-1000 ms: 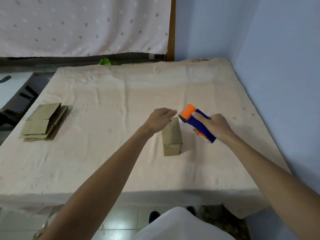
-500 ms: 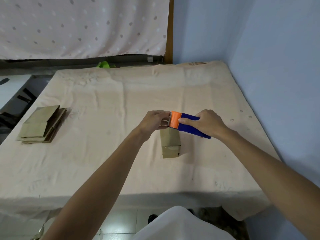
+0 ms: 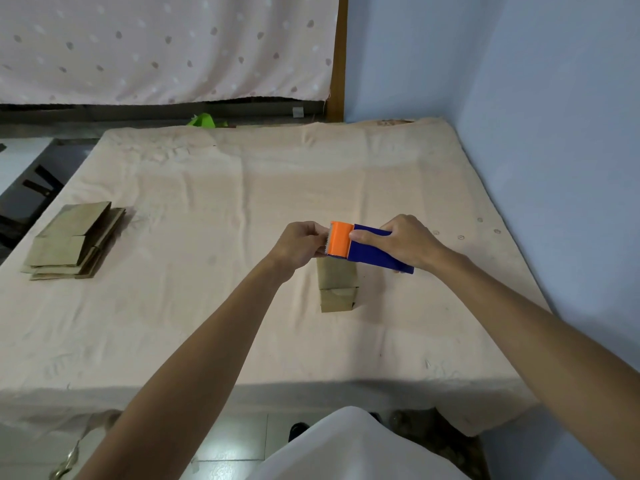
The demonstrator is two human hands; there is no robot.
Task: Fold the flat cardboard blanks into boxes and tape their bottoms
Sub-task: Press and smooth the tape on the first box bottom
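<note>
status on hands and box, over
Right hand grips tape dispenser. Left hand pinches at its toothed edge, above the folded box. Nothing blocking the box.

Wrinkled peach cloth [image 3: 207,323], dotted curtain [image 3: 156,46] behind, blue wall [image 3: 554,116] at right — green scrap [image 3: 204,120] beyond far edge.

The light is soft, even and moderately bright, so the small brown folded cardboard box [image 3: 337,285] throws only a faint shadow to its right on the pale peach cloth-covered table [image 3: 242,202]. A grey band of shade lies under the table's near edge. The middle is sharp, while the wide lens splays the table's sides and tilts the plain light-blue wall [image 3: 554,133] outward.
</note>
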